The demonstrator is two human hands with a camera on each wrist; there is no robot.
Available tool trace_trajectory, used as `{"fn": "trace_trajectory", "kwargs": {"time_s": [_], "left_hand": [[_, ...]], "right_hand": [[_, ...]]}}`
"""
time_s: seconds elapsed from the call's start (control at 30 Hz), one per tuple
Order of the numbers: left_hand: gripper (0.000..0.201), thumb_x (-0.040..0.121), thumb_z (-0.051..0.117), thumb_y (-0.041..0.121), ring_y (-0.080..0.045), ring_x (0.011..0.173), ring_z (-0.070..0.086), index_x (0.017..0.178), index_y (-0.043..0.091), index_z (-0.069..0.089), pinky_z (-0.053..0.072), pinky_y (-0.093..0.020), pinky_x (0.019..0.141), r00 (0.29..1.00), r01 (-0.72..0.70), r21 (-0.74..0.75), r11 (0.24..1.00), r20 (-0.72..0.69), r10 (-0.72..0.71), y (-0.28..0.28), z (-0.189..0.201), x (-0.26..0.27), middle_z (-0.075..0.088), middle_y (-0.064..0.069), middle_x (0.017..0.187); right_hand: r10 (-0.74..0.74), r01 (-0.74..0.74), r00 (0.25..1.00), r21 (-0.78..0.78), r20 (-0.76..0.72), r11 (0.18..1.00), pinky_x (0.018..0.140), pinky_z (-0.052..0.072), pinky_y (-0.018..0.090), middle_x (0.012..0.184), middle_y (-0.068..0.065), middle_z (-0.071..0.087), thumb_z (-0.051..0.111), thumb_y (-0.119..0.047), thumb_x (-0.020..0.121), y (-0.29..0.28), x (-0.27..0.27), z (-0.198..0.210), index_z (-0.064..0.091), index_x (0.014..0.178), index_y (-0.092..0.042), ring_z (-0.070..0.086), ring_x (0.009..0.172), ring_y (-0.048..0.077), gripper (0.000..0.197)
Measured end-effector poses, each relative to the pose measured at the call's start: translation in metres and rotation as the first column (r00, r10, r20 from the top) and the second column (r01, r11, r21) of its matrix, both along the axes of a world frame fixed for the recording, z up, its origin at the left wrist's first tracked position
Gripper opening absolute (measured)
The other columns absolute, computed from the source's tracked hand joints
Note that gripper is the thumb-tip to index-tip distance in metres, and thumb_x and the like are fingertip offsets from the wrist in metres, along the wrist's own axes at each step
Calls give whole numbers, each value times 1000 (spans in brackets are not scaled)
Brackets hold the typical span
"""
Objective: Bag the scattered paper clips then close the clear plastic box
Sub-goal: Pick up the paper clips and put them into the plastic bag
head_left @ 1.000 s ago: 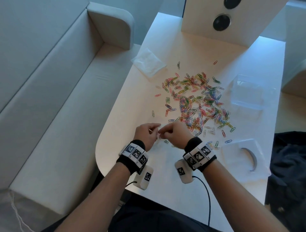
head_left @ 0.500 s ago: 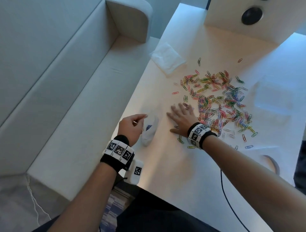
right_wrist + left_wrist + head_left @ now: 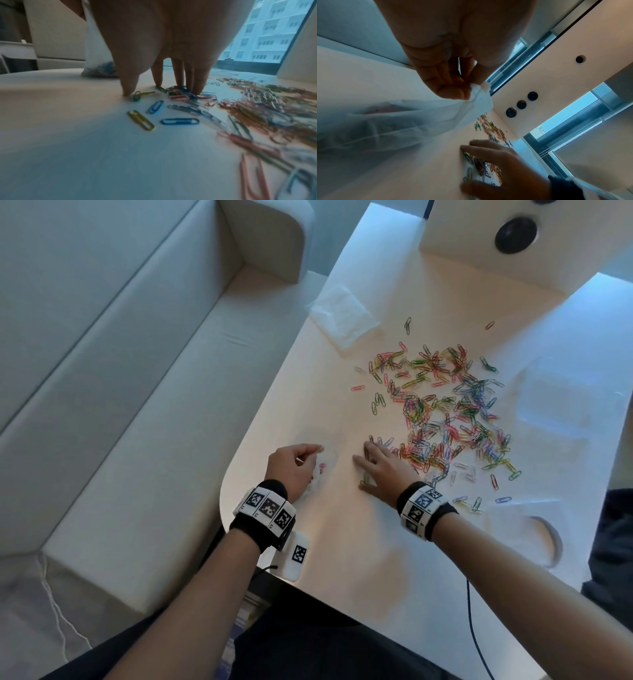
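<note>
Coloured paper clips (image 3: 442, 419) lie scattered over the middle of the white table (image 3: 359, 577). My left hand (image 3: 294, 465) pinches the rim of a thin clear bag (image 3: 423, 119) near the table's left edge; a few clips show inside the bag (image 3: 102, 67). My right hand (image 3: 376, 465) lies with straight, spread fingers on the near edge of the clip pile, fingertips (image 3: 197, 90) touching clips (image 3: 178, 93). The clear plastic box (image 3: 568, 402) sits open to the right of the pile. Its lid (image 3: 524, 529) lies flat by my right wrist.
A folded white tissue or bag (image 3: 342, 316) lies at the table's far left. A white panel with dark round sockets (image 3: 513, 234) stands at the back. A pale sofa (image 3: 120, 371) runs along the left. A dark garment (image 3: 616, 542) is at the right edge.
Both hands were together at the bag's mouth. The right hand has since let go and moved right, flat onto the clips; the left still holds the bag.
</note>
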State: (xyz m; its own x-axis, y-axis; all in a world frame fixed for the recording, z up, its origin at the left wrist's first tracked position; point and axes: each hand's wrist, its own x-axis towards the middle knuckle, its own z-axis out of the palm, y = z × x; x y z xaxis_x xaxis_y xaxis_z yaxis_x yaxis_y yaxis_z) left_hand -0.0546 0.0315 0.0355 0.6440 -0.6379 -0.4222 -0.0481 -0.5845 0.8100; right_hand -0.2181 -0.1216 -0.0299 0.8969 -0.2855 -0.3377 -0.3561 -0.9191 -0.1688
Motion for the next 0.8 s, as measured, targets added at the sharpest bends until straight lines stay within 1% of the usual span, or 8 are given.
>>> {"fn": "trace_trajectory", "kwargs": {"time_s": [0.1,0.23,0.33,0.4,0.47,0.57,0.63,0.8], "left_hand": [[25,94,54,10,0,43,51,109,16,73,45,-8,53,1000,21,8,1000,-16,-21,0,-3,-8,60,11,62],[25,93,55,10,-2,45,54,107,17,74,44,-8,54,998,62,34,997,-11,-62,-3,-8,-19,61,10,62],[24,93,55,11,-7,50,55,107,15,73,45,-9,54,996,80,42,996,-35,-79,-9,-10,-27,61,10,64],[22,93,55,12,-8,52,57,107,17,72,48,-11,58,994,95,57,994,-60,-92,-14,-10,-32,62,9,65],[21,92,56,15,-10,55,62,106,21,72,58,-22,70,992,95,68,993,-84,-89,-20,-13,-36,64,8,64],[17,86,58,26,-14,62,71,94,37,69,61,-40,77,991,92,68,993,-107,-84,-28,-25,-43,68,8,62],[15,78,56,36,-15,66,73,85,45,65,60,-41,78,989,97,70,993,-120,-88,-34,-35,-49,70,9,63],[18,76,54,38,-13,67,73,86,48,65,60,-41,78,985,75,42,996,-159,-67,-43,-40,-63,71,12,65]], "right_hand": [[-18,18,1000,31,12,999,90,55,41,125,16,57,84,-8,67,-3,-5,-4,62,121,-7,56,112,33,58],[-47,44,996,44,70,998,80,56,36,98,8,66,72,4,74,-13,-5,-4,71,101,-7,63,88,26,29],[-342,290,913,238,223,927,84,56,32,94,11,72,66,3,83,-24,-7,5,76,98,-6,68,85,25,20],[-662,538,712,423,235,729,89,52,26,95,4,73,72,-8,83,-33,-15,16,75,103,-9,67,87,18,21],[-879,637,465,650,106,415,89,52,23,96,-2,73,79,-15,78,-40,-24,23,75,103,-16,68,88,13,26],[-965,411,242,911,-99,10,87,56,29,97,7,75,81,-11,75,-33,-28,39,75,101,-16,72,92,19,27],[-965,226,183,964,-186,-142,86,56,27,101,14,74,77,-2,77,-19,-22,51,72,107,-7,71,95,22,31],[-935,57,155,947,-320,-315,92,55,32,101,19,69,70,6,80,14,-5,49,67,109,-2,69,93,24,30]]}}
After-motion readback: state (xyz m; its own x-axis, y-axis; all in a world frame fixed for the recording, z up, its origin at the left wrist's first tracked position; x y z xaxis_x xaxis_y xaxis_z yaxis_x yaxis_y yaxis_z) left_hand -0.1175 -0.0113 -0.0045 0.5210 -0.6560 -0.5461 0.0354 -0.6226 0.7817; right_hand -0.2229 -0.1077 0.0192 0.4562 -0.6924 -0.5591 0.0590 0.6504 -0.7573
